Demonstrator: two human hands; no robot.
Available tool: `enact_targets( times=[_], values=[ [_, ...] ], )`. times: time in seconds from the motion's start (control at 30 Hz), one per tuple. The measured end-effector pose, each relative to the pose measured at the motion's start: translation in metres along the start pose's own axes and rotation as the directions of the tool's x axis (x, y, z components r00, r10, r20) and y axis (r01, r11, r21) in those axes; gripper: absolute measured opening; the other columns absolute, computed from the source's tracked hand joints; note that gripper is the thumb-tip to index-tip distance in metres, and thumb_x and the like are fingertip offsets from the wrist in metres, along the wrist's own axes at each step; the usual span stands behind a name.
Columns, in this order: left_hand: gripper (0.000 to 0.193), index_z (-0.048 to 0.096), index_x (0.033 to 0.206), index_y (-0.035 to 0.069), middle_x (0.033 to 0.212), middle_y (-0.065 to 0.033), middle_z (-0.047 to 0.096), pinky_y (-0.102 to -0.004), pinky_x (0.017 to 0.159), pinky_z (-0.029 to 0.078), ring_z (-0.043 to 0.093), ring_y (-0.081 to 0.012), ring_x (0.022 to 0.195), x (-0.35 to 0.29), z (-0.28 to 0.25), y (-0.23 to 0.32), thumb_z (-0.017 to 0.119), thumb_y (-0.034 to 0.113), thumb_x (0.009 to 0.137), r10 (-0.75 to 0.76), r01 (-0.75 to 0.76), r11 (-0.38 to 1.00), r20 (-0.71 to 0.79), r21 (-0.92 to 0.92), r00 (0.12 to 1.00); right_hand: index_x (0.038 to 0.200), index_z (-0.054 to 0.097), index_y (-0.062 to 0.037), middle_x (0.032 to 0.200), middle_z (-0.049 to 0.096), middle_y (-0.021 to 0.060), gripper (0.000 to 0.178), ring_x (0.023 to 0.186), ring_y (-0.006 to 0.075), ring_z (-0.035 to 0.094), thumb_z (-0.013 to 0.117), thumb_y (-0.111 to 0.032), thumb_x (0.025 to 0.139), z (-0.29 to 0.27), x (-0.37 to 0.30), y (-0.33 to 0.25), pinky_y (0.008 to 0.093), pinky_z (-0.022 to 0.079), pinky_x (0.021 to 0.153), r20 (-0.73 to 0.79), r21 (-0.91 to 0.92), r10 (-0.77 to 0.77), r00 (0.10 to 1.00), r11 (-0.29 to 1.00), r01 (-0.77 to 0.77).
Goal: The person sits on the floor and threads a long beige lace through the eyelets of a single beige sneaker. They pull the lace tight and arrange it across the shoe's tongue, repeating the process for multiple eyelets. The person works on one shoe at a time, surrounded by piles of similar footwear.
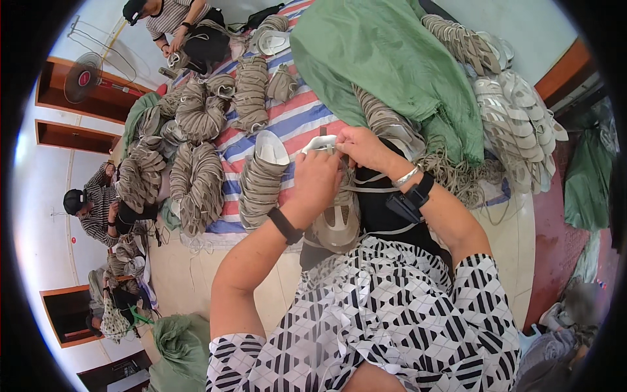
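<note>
A taupe and white shoe upper point(335, 225) rests on my lap, its pale lining showing at the far end beyond my fingers. My left hand point(318, 178) is closed on that upper, knuckles up. Close beside it, my right hand point(363, 150) pinches at the same opening with thumb and forefinger together. What lies between those fingertips is too small to make out, though a pale lace point(379, 190) trails from the upper across my dark-clothed leg. Just left of my hands stands a stack of nested shoe uppers point(256, 189), with a white insole-like piece point(271, 147) on top.
Bundled uppers point(196, 186) lie on a striped sheet point(292, 117) ahead. A green cloth point(385, 65) partly covers more stacks, and loose laces point(457, 171) heap at right. Pale uppers point(513, 124) are piled farther right. Co-workers point(186, 29) sit at left near a fan point(83, 78).
</note>
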State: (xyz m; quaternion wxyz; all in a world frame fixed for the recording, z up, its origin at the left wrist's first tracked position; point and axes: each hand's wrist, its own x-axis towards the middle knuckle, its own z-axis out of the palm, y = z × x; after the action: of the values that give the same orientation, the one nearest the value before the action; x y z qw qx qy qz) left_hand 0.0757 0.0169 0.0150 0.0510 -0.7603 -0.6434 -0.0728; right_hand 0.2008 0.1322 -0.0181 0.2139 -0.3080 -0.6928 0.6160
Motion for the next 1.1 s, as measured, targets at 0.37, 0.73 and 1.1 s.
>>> enact_targets(
  times=[0.37,0.73,1.1],
  values=[
    [0.017,0.061,0.092,0.014,0.083,-0.0054,0.054,-0.0385,0.070,0.044,0.053,-0.0261,0.081,-0.010,-0.018,0.083,0.064,0.009,0.076,0.272,-0.334,0.712,-0.195,-0.618,0.942,0.098,0.057,0.0018,0.092,0.068,0.0129,0.015,0.088,0.0174,0.066,0.055,-0.012,0.092,0.001,0.004,0.031,0.0280,0.052,0.080,0.183,0.350,-0.174,0.968,0.931,0.101],
    [0.016,0.064,0.089,0.011,0.086,-0.0083,0.060,-0.0426,0.078,0.044,0.056,-0.0281,0.089,0.006,-0.023,-0.046,0.066,0.020,0.076,0.193,-0.190,0.969,0.003,-0.156,0.981,0.078,0.063,-0.0065,0.076,0.065,0.0145,0.014,0.071,0.0318,0.063,0.063,-0.020,0.076,0.002,-0.034,0.006,0.0405,0.049,0.065,0.052,-0.355,-0.258,0.965,0.898,0.260],
    [0.015,0.061,0.071,0.009,0.080,-0.0078,0.059,-0.0421,0.072,0.045,0.053,-0.0315,0.083,0.006,-0.010,-0.054,0.065,0.022,0.075,0.113,-0.064,0.979,0.253,-0.194,0.961,0.080,0.064,-0.0095,0.073,0.064,0.0130,0.010,0.075,0.0334,0.063,0.058,-0.018,0.080,0.002,-0.016,-0.004,0.0442,0.048,0.067,0.250,-0.712,-0.149,0.957,0.641,0.286]
  ],
)
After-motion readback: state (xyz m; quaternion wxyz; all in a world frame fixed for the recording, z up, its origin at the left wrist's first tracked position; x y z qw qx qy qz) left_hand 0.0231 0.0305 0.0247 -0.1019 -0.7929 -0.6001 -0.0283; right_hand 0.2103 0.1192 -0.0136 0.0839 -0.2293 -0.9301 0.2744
